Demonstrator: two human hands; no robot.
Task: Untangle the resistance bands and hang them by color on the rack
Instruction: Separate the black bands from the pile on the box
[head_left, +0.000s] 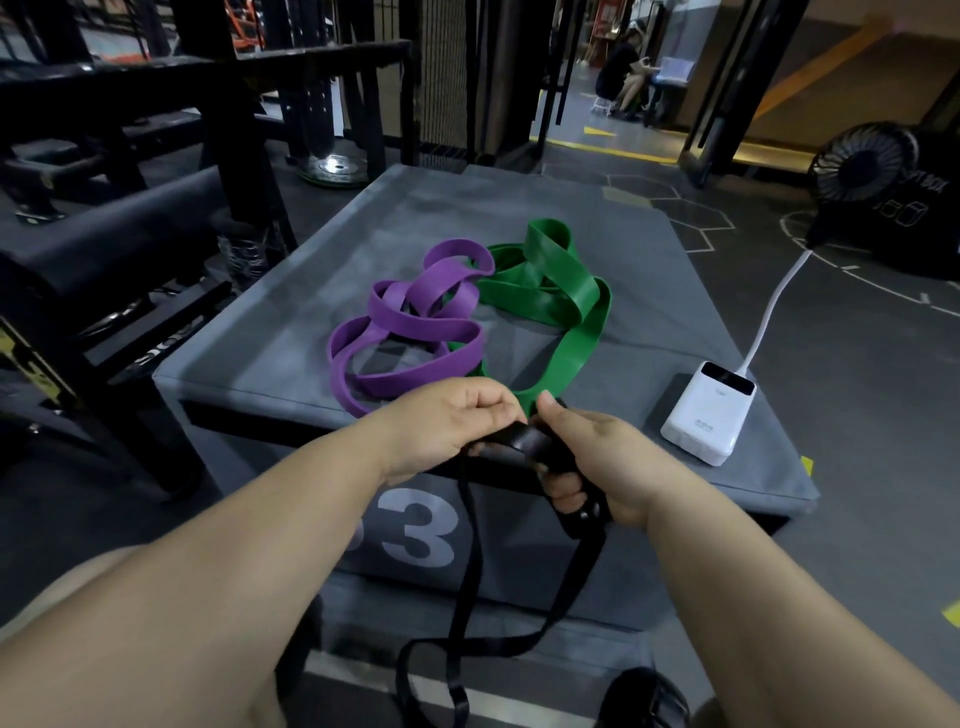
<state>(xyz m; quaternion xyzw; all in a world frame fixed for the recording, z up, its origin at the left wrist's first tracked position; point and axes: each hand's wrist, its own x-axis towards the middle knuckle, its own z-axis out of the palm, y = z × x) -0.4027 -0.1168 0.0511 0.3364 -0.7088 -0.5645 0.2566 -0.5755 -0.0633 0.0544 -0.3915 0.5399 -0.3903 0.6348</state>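
Black resistance band (521, 441): lower centre of frame, held off the front edge of the grey padded box (649, 291), loops hanging down.
Left hand (447, 426): fingers curled, pinching the black band's top.
Right hand (597, 460): fingers curled round the same band, thumb raised.
Purple resistance band (410, 332): coiled on the box top, centre, overlapping the next item.
Green resistance band (566, 280): coiled just right of the purple one.
White power bank (709, 410): right edge of the box, with a white cable (774, 306) leading to a black fan (862, 166), upper right.
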